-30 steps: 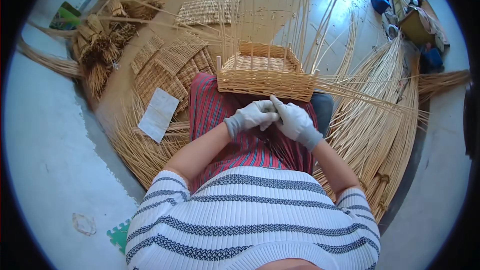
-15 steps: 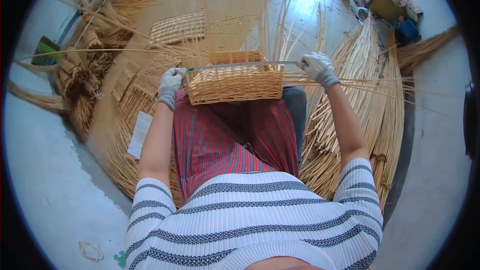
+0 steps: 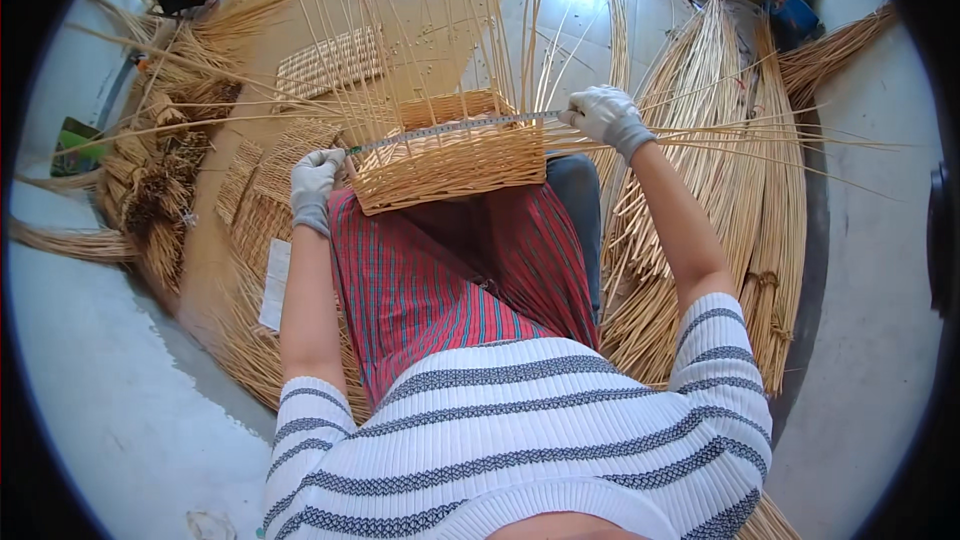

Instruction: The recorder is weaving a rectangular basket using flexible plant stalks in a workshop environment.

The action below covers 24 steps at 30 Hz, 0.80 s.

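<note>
I have the left hand (image 3: pixel 317 183) and right hand (image 3: pixel 603 114) gripping a measuring tape (image 3: pixel 460 127). It spans the wicker basket (image 3: pixel 452 172) over the striped red cloth (image 3: pixel 410 265).

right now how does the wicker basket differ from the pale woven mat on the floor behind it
The wicker basket is box-shaped with raised walls; the woven mat is flat.
The basket rests on the person's lap; the mat lies on the floor.
A measuring tape runs over the basket between the left hand and right hand; neither hand touches the mat.
Both are woven.
</note>
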Each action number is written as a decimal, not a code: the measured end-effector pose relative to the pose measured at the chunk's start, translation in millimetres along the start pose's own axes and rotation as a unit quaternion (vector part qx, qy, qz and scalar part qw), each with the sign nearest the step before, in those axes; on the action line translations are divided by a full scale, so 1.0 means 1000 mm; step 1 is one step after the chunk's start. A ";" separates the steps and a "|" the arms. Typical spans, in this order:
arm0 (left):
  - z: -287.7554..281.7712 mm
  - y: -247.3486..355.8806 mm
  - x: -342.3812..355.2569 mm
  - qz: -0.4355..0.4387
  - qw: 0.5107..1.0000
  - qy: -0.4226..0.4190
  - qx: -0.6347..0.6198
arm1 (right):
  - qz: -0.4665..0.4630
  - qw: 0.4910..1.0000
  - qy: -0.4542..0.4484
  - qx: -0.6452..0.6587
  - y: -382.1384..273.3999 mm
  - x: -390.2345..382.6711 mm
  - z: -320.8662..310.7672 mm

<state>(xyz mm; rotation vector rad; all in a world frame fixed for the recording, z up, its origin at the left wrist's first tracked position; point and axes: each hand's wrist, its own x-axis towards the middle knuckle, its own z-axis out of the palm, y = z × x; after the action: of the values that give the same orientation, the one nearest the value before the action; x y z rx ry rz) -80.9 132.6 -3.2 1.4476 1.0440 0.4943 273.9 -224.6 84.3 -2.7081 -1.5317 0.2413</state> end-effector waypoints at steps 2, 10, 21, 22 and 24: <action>-0.002 0.001 0.000 -0.009 1.000 0.007 0.004 | -0.002 1.000 0.004 -0.005 -0.002 0.002 0.001; 0.017 0.001 -0.014 0.155 0.982 0.093 0.046 | -0.010 0.999 0.047 0.012 -0.005 -0.002 0.011; 0.274 0.064 -0.112 0.402 0.742 -0.145 0.516 | 0.061 0.726 0.106 0.677 -0.054 -0.096 0.024; 0.287 0.065 -0.102 0.339 0.741 -0.155 0.559 | 0.021 0.684 0.167 0.710 -0.067 -0.104 0.043; 0.299 0.072 -0.085 0.303 0.758 -0.173 0.551 | 0.088 0.609 0.161 0.772 -0.083 -0.127 0.079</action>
<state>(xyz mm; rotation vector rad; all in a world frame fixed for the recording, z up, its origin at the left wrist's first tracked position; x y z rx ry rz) 139.6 -94.6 32.4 2.8505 0.4832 -0.0354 127.8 -294.1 30.1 -1.2595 -0.3528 0.6281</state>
